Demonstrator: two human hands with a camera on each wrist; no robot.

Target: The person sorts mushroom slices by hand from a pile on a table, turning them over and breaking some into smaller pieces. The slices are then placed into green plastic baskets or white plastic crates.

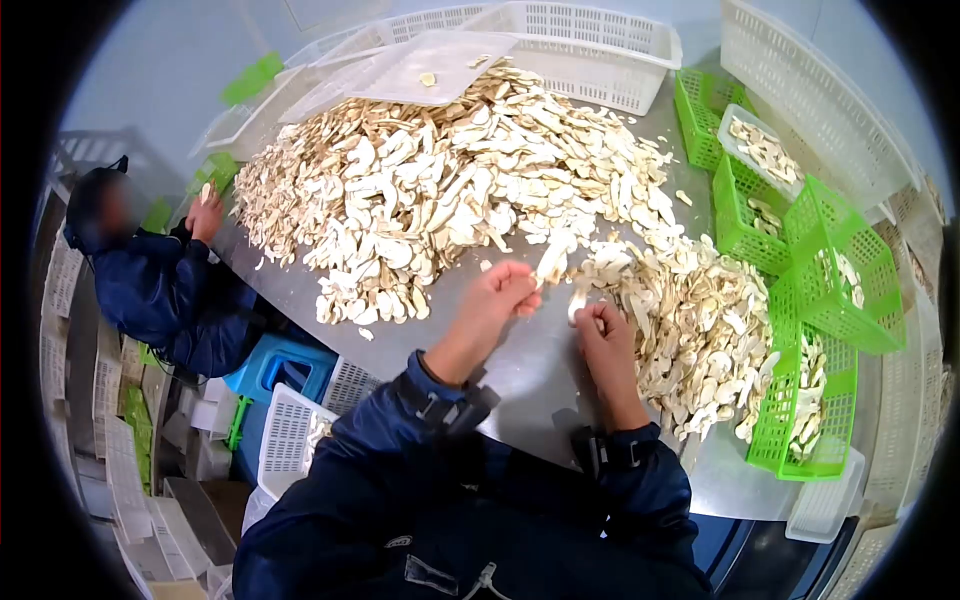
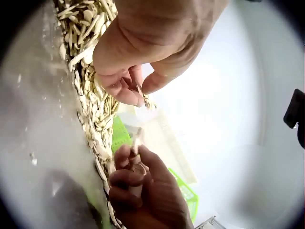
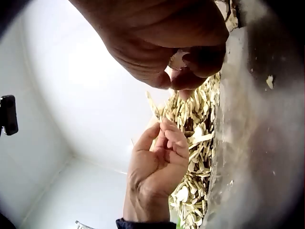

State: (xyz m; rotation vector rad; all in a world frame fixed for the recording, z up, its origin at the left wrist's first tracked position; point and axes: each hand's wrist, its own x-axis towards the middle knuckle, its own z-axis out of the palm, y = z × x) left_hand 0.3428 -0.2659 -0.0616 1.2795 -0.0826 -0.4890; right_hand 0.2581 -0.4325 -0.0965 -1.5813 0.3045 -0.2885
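Between thumb and fingertips my left hand (image 1: 492, 305) pinches a pale dried slice (image 1: 552, 262), held up over the metal table (image 1: 530, 385). To its right, my right hand (image 1: 608, 350) has its fingers curled round another pale slice (image 1: 578, 300); the left wrist view also shows this hand (image 2: 147, 191) with a slice between thumb and fingers. The two hands are apart. A large heap of slices (image 1: 400, 190) lies beyond the left hand, and a smaller heap (image 1: 690, 320) lies beside the right hand.
Green baskets (image 1: 800, 430) with slices stand along the right edge, near a white tray (image 1: 760, 150). White crates (image 1: 600, 60) line the back. Another person in dark blue (image 1: 150, 280) is at the left edge. A blue stool (image 1: 275, 365) and white basket (image 1: 290, 440) are at lower left.
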